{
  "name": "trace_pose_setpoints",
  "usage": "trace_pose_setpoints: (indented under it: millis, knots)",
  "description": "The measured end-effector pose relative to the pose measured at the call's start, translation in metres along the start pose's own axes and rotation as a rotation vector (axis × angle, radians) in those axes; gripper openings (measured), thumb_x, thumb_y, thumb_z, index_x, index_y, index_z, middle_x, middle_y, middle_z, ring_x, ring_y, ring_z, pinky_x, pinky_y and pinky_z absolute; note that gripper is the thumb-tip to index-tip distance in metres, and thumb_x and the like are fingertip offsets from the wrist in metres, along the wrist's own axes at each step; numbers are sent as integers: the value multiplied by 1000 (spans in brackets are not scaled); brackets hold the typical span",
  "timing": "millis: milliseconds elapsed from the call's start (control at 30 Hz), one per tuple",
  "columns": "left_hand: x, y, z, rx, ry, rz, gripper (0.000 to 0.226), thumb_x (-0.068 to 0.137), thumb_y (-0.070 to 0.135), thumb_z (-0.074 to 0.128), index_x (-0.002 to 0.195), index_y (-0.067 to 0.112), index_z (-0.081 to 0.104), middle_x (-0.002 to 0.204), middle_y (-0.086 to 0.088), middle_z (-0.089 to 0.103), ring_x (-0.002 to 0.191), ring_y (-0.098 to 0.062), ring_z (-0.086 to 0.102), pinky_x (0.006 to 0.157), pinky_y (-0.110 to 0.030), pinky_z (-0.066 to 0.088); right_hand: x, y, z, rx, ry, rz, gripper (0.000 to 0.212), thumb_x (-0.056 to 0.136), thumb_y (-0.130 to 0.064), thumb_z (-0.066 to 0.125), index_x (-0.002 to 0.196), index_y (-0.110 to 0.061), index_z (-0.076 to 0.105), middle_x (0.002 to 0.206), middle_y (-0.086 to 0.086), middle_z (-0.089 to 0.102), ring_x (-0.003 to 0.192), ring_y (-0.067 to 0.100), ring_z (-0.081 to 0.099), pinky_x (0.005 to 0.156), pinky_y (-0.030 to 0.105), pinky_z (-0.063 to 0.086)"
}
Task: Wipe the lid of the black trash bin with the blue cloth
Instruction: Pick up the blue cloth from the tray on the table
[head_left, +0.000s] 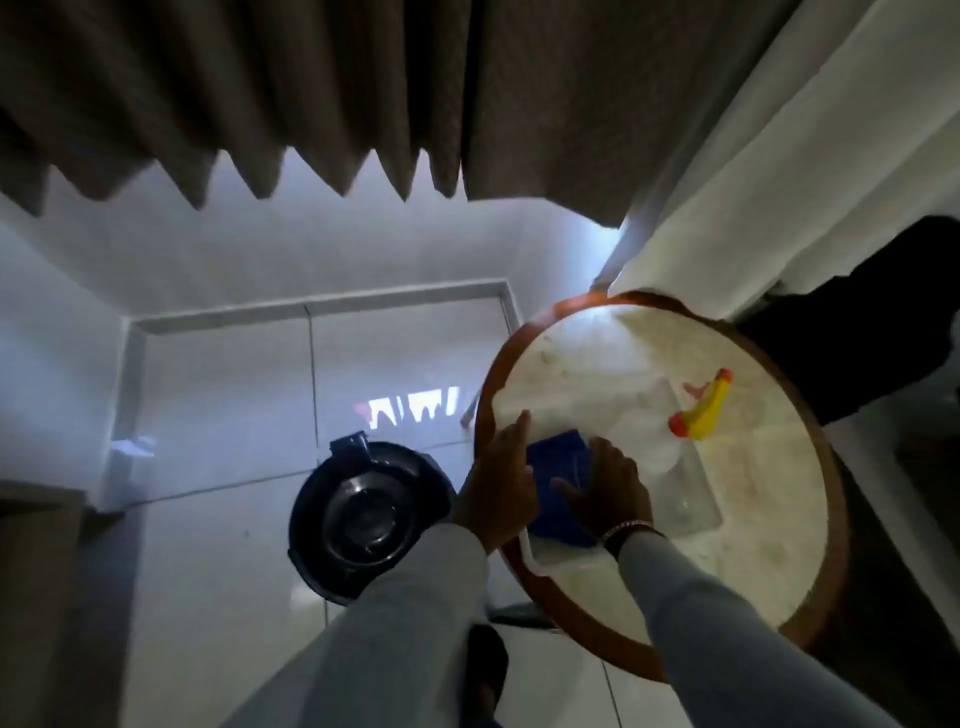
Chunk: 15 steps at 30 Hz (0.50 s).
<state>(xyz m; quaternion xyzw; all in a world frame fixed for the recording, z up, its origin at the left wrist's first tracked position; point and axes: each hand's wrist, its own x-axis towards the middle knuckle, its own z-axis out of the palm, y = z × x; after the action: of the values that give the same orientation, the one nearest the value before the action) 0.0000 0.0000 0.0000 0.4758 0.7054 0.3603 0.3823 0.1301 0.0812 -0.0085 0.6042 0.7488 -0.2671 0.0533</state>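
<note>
We stand over a round marble tabletop (753, 530) with a brown wooden rim, and both our hands are on the folded blue cloth (558, 457), which lies near the tabletop's left edge on what looks like a white tray or towel. Our left hand (498, 488) rests along the cloth's left side with its fingers (519, 423) stretched out and not closed on anything; our right hand (608, 488) lies flat on the cloth's right half, fingers spread, pressing rather than gripping. The black trash bin (363, 519) sits on the tiled floor just left of the tabletop, its round lid (366, 512) shut and facing up, well below the hands. The step in hand, as we judge it, is picking the cloth up, so we should gather it into one hand as a firm pad, keeping it folded so a clean flat face meets the lid. A spray bottle (701, 410) with a yellow and orange head lies just to the right of the cloth, so we lift straight up rather than drag sideways. Then we bend left and down to the bin, steadying its rim with the free hand so it does not slide on the smooth tiles.
</note>
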Motion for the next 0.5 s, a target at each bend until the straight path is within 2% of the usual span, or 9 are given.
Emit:
trace_pose_setpoints:
  millis: [33,67,167,233,300,367,500]
  knots:
    - [10,-6,11,39,-34,-3,66,96,9,49,151,20,14,151,-17,38,133,-31,47,107,-42,47,5,6,8,-15,-48,56,71,76,-45,70,131,-17,34,134,11,48,121,32,46,98,47,44]
    - [21,-10,21,100,-54,-2,72,93,5,52,152,17,14,153,-16,35,137,-33,41,111,-47,42,11,10,15,-17,-63,93,75,75,-46,71,132,-15,33,134,13,47,121,33,45,98,48,44]
    - [59,-17,45,282,-131,-55,80,85,-1,61,151,8,16,149,-18,39,136,-35,41,111,-46,41,22,27,35,-18,-65,102,74,76,-41,71,131,-9,35,132,18,47,118,38,46,98,49,44]
    - [80,-24,64,465,-264,-71,79,85,7,65,149,6,18,141,-21,44,129,-38,46,107,-48,44,33,39,49,-8,6,31,64,77,-36,71,125,-6,43,125,20,51,111,39,50,95,46,45]
    - [92,-30,73,662,-323,-50,74,84,15,67,145,7,25,132,-22,49,120,-41,50,97,-52,48,40,45,58,98,46,-13,48,78,-27,72,116,-6,52,118,19,56,105,37,54,87,40,47]
    - [99,-33,75,763,-240,-25,59,83,17,66,135,9,39,124,-19,53,114,-40,53,89,-52,48,42,49,65,174,76,-43,35,79,-19,70,109,-7,58,110,18,63,98,36,59,79,34,45]
    - [99,-33,57,627,-173,-9,33,82,15,65,114,7,58,111,-18,64,105,-37,61,90,-47,49,35,47,57,289,215,-120,22,80,-8,68,102,-9,67,95,14,72,88,26,64,76,23,36]
